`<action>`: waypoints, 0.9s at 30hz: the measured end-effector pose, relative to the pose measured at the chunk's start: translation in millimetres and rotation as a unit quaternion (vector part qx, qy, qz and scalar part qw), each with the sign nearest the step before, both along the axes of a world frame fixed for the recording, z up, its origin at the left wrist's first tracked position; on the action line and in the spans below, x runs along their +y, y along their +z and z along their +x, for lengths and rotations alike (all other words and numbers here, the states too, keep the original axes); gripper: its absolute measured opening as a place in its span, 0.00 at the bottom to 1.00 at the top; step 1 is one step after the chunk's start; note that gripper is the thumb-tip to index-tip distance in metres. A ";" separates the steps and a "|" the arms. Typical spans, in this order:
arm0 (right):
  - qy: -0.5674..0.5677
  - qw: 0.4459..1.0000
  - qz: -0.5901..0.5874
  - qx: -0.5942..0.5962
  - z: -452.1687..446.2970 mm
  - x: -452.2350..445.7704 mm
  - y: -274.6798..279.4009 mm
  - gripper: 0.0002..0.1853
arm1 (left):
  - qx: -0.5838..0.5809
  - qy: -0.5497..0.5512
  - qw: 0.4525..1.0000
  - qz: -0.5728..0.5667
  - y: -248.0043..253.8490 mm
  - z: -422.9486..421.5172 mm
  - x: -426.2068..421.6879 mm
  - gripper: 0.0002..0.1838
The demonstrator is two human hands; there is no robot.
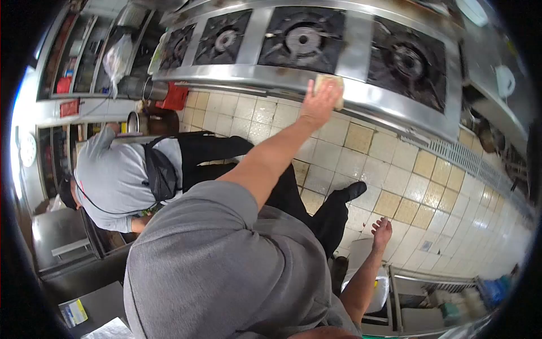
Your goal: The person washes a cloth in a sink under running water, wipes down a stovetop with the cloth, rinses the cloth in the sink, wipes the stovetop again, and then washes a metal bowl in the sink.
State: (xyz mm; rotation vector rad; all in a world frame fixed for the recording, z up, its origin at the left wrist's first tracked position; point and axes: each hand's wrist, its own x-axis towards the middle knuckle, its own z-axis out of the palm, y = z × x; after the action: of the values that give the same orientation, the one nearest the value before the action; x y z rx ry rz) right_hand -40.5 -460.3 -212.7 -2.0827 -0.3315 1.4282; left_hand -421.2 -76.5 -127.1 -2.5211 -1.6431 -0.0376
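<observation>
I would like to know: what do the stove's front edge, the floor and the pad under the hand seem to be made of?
The front edge: likely stainless steel, smooth, with metallic reflections. The floor: probably glazed ceramic tile, given the glossy cream and tan squares with joint lines. The pad: sponge or cloth; pale, matte, but the hand covers much of it.
</observation>
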 end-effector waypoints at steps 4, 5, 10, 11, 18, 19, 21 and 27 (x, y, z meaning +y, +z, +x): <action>0.139 0.990 0.015 -0.020 -58.9 21.0 -6.4 0.22 | 0.038 0.100 0.994 -0.012 6.2 -187.6 6.0 0.39; 0.185 0.982 0.019 -0.033 -74.7 28.4 -7.5 0.22 | 0.030 0.118 0.993 -0.004 3.1 -236.0 7.7 0.40; 0.267 0.960 -0.038 -0.070 -172.4 76.2 18.8 0.20 | 0.096 0.196 0.976 -0.025 19.9 -457.1 22.0 0.42; 0.294 0.951 -0.047 -0.083 -190.0 85.1 24.0 0.20 | 0.105 0.226 0.967 -0.042 21.7 -497.7 24.5 0.42; 0.413 0.903 0.015 -0.112 -314.2 169.3 82.7 0.18 | 0.068 0.377 0.922 -0.058 34.4 -717.0 63.6 0.39; 0.436 0.890 0.042 -0.125 -323.5 179.5 84.6 0.18 | 0.063 0.367 0.927 -0.034 27.8 -726.6 64.5 0.38; 0.476 0.862 0.094 -0.149 -335.7 195.9 91.0 0.17 | 0.068 0.337 0.939 -0.010 17.9 -718.8 62.3 0.37; 0.497 0.845 0.107 -0.163 -402.6 261.7 122.0 0.17 | -0.071 0.166 0.982 0.050 30.7 -510.1 52.8 0.31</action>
State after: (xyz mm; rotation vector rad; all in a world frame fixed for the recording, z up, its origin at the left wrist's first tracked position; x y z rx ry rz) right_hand -443.1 -198.6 -90.7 -2.0003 -1.8309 1.4007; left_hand -931.3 -23.7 -96.4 -2.1870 -2.0391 -0.2637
